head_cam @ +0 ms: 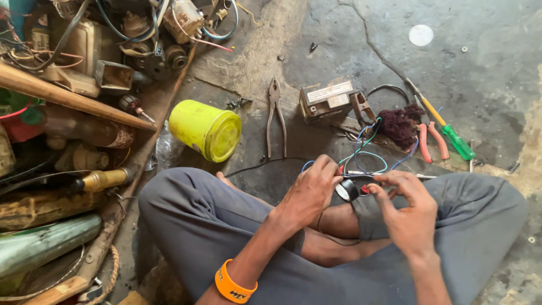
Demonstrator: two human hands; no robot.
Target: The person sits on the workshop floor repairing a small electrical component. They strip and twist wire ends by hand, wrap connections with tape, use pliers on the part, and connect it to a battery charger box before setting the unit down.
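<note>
While the left hand [307,192] grips the black tape roll [346,190] above the crossed legs, the right hand [407,212] has its fingers pinched together at the roll's edge. The roll seems light and stiff, its tape sticky; best held by the rim.

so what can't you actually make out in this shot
- Head view: where the wires join, hidden behind the left hand and right hand.
- Head view: most of the black tape roll, covered by the fingers of both hands.
- Head view: the label on the small battery, too small to read.
- Head view: the heap of motor parts, cut off by the top and left edges.
- Head view: the orange wristband, partly cut by the bottom edge.
</note>
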